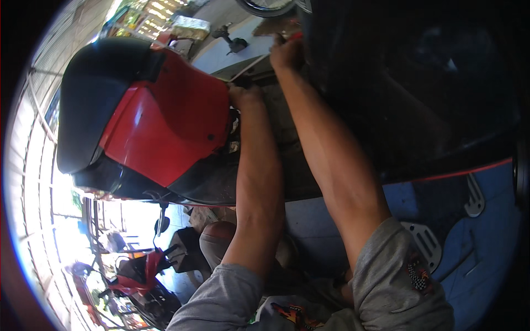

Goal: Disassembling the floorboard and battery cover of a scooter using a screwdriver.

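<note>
A red scooter body panel (171, 118) with a black seat (96, 105) lies to the left, below my reaching arms. My right hand (287, 53) is closed around the red handle of what looks like a long screwdriver (251, 67). Its thin, pale shaft slants down and left toward my left hand (245, 96). That hand is at the front edge of the red panel, close to the shaft's far end. Its fingers are mostly hidden, and the spot where the tip meets the scooter cannot be seen. Under both forearms runs the scooter's dark footboard (287, 143).
A dark cordless drill (231, 42) rests on a pale surface beyond the scooter, near a wheel (266, 5). The scooter's dark front bodywork (419, 88) fills the right. Slotted metal plates (424, 243) are on the blue floor. Another red motorcycle (141, 278) stands lower left.
</note>
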{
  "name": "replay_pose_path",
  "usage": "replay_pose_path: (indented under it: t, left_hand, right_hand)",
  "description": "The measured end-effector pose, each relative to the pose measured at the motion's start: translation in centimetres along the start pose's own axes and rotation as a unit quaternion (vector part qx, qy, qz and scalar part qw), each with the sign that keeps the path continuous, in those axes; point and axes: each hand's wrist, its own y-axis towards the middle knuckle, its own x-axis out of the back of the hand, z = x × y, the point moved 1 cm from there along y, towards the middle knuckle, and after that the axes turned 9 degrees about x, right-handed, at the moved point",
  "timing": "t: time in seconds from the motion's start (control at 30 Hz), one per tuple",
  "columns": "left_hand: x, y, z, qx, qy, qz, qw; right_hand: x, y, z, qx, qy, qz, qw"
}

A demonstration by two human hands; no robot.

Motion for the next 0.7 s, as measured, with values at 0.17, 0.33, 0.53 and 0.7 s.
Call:
replay_pose_path:
  t: [0.17,0.33,0.53,0.7]
  left_hand:
    - [-0.2,0.6,-2.7,-0.07,0.044,-0.093,0.992]
    - [-0.2,-0.8,0.0,-0.07,-0.022,-0.043,0.996]
    - [-0.6,-1.5,1.0,-0.046,-0.051,-0.036,0.997]
    - [-1.0,-3.3,0.0,0.071,-0.049,0.046,0.995]
  right_hand:
    - [2.4,-3.0,5.0,-0.015,0.027,0.076,0.997]
    - [2.0,-1.9,2.0,0.069,-0.074,0.004,0.995]
    - [1.1,0.2,-1.3,0.109,-0.055,-0.048,0.991]
    - [2.1,-1.9,2.0,0.059,-0.075,-0.014,0.995]
